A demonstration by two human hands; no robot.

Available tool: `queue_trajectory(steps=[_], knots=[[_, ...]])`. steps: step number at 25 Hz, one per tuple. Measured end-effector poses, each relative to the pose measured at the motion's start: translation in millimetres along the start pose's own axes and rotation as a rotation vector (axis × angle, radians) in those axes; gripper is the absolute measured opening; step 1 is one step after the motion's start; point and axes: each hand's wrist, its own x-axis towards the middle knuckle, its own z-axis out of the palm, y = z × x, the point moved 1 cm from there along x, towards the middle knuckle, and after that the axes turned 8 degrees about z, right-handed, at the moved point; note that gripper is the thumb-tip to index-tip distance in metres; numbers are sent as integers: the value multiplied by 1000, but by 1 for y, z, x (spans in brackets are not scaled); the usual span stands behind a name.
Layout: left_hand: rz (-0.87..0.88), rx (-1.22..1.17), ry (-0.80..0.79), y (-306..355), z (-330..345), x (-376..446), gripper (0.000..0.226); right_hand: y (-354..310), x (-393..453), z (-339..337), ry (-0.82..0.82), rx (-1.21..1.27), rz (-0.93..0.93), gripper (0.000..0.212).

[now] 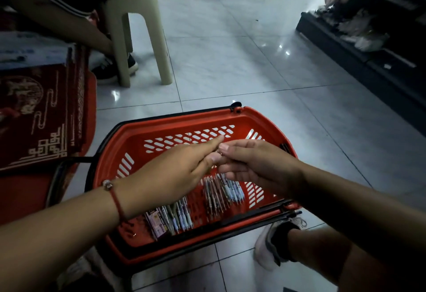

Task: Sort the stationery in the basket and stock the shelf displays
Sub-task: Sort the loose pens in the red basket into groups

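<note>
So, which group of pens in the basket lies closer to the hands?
The right group of pens, lying partly under the right hand; the left group lies nearer the basket's front edge.

The head camera looks forward and down, close above a red basket (175,128) on the tiled floor (253,65).

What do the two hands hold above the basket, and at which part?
Left hand and right hand pinch one small item between their fingertips; it is too hidden to identify.

pens (224,190) partly behind hands
</note>
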Motion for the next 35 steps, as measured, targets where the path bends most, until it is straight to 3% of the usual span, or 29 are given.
queue_trajectory(steps=[7,14,19,23,26,35], knots=[[-48,37,124,17,-5,2,31,-1,-8,-9,36,-38,-42,13],[-146,130,251,-4,-28,-4,37,-11,-10,-40,119,54,40,19],[-161,160,179,-12,-31,-5,42,-17,-10,-47,205,38,41,11],[-114,194,47,-16,-29,-9,49,-13,-11,-46,389,-202,37,13],[-60,232,19,-16,-27,-15,48,-11,-8,-44,481,-246,35,9],[62,353,-20,-33,-17,-31,49,-4,32,-52,481,-337,115,17]])
